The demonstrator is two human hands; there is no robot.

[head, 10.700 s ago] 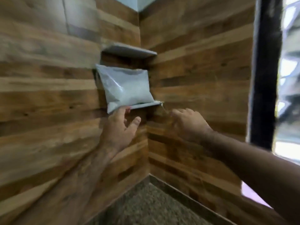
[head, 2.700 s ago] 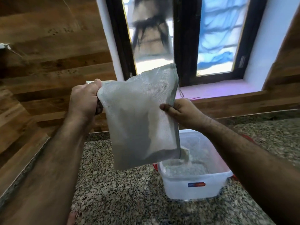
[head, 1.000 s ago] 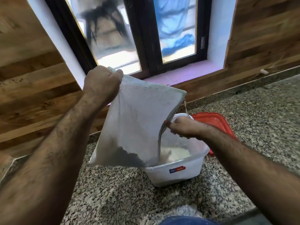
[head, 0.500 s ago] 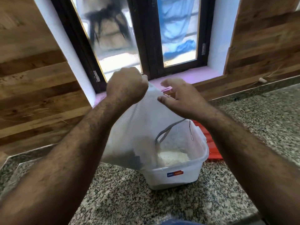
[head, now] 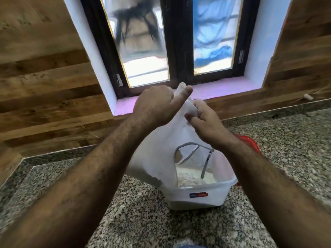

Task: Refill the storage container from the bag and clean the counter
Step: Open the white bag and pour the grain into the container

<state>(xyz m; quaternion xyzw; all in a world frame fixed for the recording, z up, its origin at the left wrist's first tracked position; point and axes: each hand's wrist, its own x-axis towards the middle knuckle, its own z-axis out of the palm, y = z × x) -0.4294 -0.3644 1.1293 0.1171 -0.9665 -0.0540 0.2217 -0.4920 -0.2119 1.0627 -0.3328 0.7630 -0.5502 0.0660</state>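
Note:
A white mesh bag (head: pixel 157 153) hangs upended over a clear plastic storage container (head: pixel 200 196) on the granite counter (head: pixel 136 212). My left hand (head: pixel 155 102) grips the bag's raised bottom corner. My right hand (head: pixel 204 120) pinches the bag just below that corner. The bag's zippered mouth, edged in grey, opens into the container. White powder (head: pixel 195 177) is heaped inside the container. Some dark-looking contents still sit in the bag's low left corner.
A red lid (head: pixel 249 142) lies on the counter behind the container, mostly hidden by my right arm. A dark-framed window (head: pixel 172 42) with a pink sill (head: pixel 215 90) is straight ahead. Wood-panelled wall (head: pixel 44 77) borders the counter at left and back.
Both hands have gathered at the bag's top corner; my right hand, open a moment ago, now pinches the bag. The bag is lifted steeper, with its mouth in the container.

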